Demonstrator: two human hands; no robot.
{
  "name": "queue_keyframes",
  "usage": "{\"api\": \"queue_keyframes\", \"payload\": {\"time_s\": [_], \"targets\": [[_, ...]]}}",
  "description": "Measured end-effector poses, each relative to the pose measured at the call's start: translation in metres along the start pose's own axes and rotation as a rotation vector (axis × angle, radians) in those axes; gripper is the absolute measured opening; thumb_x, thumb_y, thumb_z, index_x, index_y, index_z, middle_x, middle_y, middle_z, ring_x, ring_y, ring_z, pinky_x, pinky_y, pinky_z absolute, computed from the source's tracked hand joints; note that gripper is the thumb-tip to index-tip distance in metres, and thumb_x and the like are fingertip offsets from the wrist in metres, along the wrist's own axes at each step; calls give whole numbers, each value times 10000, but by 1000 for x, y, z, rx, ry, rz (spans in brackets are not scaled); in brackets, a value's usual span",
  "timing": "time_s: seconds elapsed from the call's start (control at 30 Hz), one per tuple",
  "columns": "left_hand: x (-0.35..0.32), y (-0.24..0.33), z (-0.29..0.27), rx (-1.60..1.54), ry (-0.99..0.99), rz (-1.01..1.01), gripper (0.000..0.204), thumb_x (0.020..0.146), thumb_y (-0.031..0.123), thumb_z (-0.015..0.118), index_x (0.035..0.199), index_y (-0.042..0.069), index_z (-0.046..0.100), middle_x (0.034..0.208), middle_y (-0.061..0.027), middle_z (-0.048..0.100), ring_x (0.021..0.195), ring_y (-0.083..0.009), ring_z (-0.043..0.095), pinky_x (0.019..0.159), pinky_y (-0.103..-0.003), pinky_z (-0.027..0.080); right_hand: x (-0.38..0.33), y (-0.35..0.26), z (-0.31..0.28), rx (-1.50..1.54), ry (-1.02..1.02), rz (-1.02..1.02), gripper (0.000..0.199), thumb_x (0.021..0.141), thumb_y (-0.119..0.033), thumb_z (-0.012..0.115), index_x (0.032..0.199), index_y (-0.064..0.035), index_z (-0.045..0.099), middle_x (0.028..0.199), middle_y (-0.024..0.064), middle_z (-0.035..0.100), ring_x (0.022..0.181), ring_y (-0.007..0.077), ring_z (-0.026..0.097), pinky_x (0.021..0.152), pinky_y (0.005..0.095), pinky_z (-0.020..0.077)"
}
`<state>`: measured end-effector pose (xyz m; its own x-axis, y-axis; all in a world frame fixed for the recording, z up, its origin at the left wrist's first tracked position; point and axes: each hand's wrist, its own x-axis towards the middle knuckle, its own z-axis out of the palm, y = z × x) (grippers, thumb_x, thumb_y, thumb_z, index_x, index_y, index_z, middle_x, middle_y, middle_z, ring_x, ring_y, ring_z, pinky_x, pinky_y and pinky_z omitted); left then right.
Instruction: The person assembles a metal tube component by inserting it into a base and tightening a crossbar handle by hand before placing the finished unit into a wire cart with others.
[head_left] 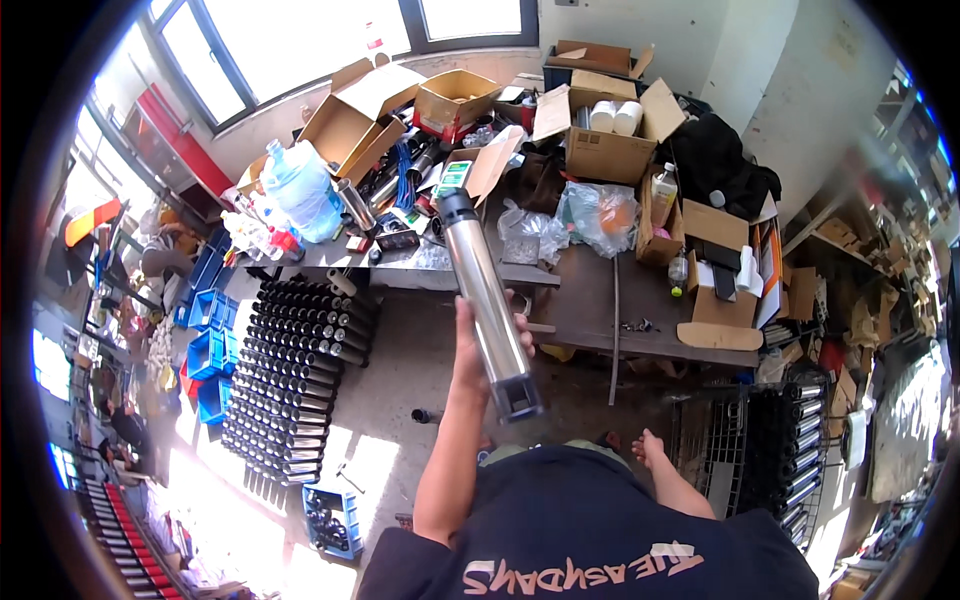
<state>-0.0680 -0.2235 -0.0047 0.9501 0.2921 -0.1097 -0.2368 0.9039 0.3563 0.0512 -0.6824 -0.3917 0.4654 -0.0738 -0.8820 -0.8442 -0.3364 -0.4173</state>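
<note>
My left hand point(468, 345) is wrapped around a long silver metal cylinder point(486, 290) with black end caps. It is held up tilted in front of my body, its far cap over the workbench edge and its near cap, square-looking, close to my chest. My right hand point(648, 448) hangs low by my right side with its fingers loosely apart. Nothing shows in it, and it is nearest to a wire cage point(712, 440) on the right.
Ahead stands a cluttered workbench point(585, 300) with cardboard boxes point(610, 155), a plastic bag point(598, 215) and a large water jug point(300, 190). Rows of black-capped cylinders point(285, 370) are stacked at left, near blue crates point(210, 350) and a blue bin of parts point(332, 520).
</note>
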Motion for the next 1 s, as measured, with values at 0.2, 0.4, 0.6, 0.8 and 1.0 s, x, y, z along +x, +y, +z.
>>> {"api": "queue_keyframes", "payload": {"time_s": [0.2, 0.4, 0.6, 0.8, 1.0], "targets": [[7, -12, -25, 51, 169, 104, 798, 911, 793, 396, 1254, 79, 495, 902, -164, 621, 767, -299, 663, 671, -444, 603, -14, -24, -4, -77, -59, -139, 437, 1017, -493, 507, 1118, -80, 608, 896, 59, 716, 614, 130, 618, 493, 299, 429], [-9, 2, -7, 159, 216, 97, 830, 928, 798, 328, 1215, 38, 498, 882, -156, 626, 729, -286, 667, 631, -425, 601, -27, -23, -2, -255, -36, -160, 370, 1014, -449, 538, 1058, -91, 623, 867, 37, 708, 621, 115, 619, 494, 283, 412], [-12, 2, -3, -215, -292, 196, 803, 964, 702, 397, 1393, 23, 426, 901, -121, 520, 695, -239, 539, 648, -413, 495, -28, -18, 16, -453, -103, -199, 315, 1005, -394, 579, 983, -85, 639, 836, 50, 708, 607, 123, 619, 476, 282, 417], [-12, 11, 11, -54, -237, 227, 787, 965, 722, 345, 1337, 39, 466, 875, -169, 574, 684, -285, 608, 627, -446, 531, -34, -29, 32, -550, -129, -285, 328, 997, -355, 603, 1022, -34, 665, 826, 70, 713, 609, 139, 623, 484, 291, 444], [-26, 18, 37, 377, 215, 211, 779, 1008, 704, 191, 1122, 16, 537, 827, -154, 638, 678, -267, 674, 630, -393, 582, -39, -42, 27, -576, -88, -298, 327, 988, -348, 614, 1025, -30, 679, 817, 63, 713, 611, 139, 623, 497, 295, 449]]}}
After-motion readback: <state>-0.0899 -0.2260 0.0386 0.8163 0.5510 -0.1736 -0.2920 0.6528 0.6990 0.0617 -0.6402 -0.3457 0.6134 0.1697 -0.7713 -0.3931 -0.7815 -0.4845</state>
